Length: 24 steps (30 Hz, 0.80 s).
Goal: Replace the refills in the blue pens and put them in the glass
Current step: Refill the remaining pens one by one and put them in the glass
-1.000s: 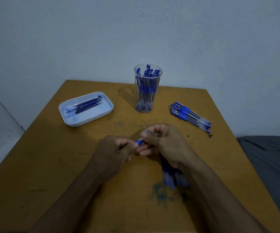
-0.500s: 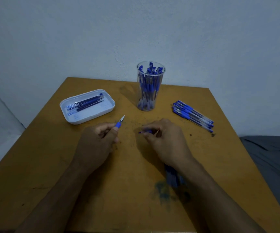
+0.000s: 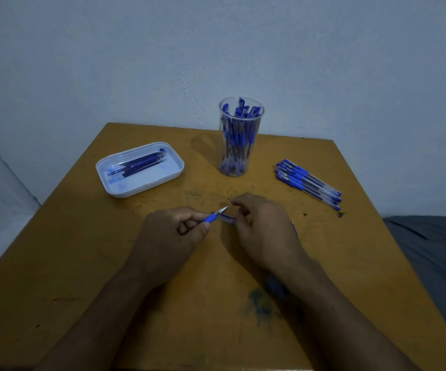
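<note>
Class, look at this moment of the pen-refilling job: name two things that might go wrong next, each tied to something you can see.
1. The left hand pinches only the small grip section with its tip; it might slip and roll across the table.
2. The glass is tall, narrow and already crowded with pens; pushing another in may tip it.

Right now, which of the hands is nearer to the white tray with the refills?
Left. The left hand is just below and right of the white tray, holding a pen's tip section. The right hand is farther right, below the glass.
</note>
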Motion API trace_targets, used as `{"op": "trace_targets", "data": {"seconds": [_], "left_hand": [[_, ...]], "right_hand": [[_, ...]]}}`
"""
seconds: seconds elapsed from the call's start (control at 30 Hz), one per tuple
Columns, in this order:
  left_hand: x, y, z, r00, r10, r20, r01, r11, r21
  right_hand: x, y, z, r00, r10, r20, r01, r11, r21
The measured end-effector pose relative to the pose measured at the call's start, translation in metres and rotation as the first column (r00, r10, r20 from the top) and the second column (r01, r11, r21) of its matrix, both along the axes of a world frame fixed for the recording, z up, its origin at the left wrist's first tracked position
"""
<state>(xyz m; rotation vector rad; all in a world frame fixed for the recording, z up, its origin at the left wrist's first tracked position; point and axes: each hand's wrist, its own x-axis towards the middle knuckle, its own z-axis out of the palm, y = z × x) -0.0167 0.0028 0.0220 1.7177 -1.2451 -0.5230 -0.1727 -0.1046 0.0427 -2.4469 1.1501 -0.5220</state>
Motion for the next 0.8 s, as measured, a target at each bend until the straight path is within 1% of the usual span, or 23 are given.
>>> {"op": "trace_targets", "data": {"seconds": [0.07, 0.1, 0.13, 0.17, 0.23, 0.3, 0.37, 0.47, 0.57, 0.7, 0.8], "left_hand": [[-0.002, 0.0, -0.002, 0.998, 0.0, 0.055, 0.001, 1.0, -0.017], [-0.004, -0.001, -0.003, 0.996, -0.004, 0.084, 0.005, 1.0, -0.023], [-0.005, 0.0, -0.003, 0.994, -0.011, 0.111, 0.014, 1.0, -0.025], [-0.006, 0.0, -0.003, 0.991, -0.022, 0.135, 0.025, 0.999, -0.025], [-0.007, 0.0, -0.003, 0.985, -0.04, 0.17, 0.045, 0.999, -0.024], [-0.007, 0.0, -0.003, 0.984, -0.046, 0.174, 0.051, 0.998, -0.026], [-0.008, 0.0, -0.002, 0.986, -0.045, 0.158, 0.05, 0.998, -0.026], [-0.008, 0.0, -0.001, 0.995, -0.049, 0.089, 0.05, 0.999, -0.018], [-0.007, 0.0, 0.001, 0.996, -0.068, 0.051, 0.069, 0.997, -0.016], [-0.008, 0.0, 0.001, 0.997, -0.079, 0.004, 0.079, 0.997, -0.006], [-0.007, 0.0, 0.001, 0.997, -0.069, -0.019, 0.068, 0.997, -0.021]], "right_hand": [[-0.003, -0.006, 0.002, 0.974, -0.068, 0.218, 0.027, 0.983, 0.183], [-0.004, -0.008, 0.003, 0.952, -0.096, 0.29, 0.007, 0.957, 0.292], [-0.005, -0.009, 0.005, 0.945, -0.105, 0.309, -0.019, 0.927, 0.374], [-0.005, -0.008, 0.007, 0.953, -0.09, 0.289, -0.043, 0.905, 0.424], [-0.007, -0.005, 0.01, 0.972, -0.039, 0.23, -0.075, 0.882, 0.466], [-0.007, -0.004, 0.01, 0.975, -0.029, 0.22, -0.086, 0.866, 0.492], [-0.007, -0.006, 0.01, 0.97, -0.045, 0.238, -0.09, 0.845, 0.527], [-0.006, -0.008, 0.008, 0.959, -0.056, 0.278, -0.114, 0.822, 0.558], [-0.008, -0.007, 0.009, 0.948, -0.033, 0.317, -0.166, 0.797, 0.581], [-0.013, -0.012, 0.01, 0.942, 0.033, 0.335, -0.226, 0.8, 0.556], [-0.015, -0.013, 0.012, 0.936, 0.057, 0.347, -0.274, 0.737, 0.618]]}}
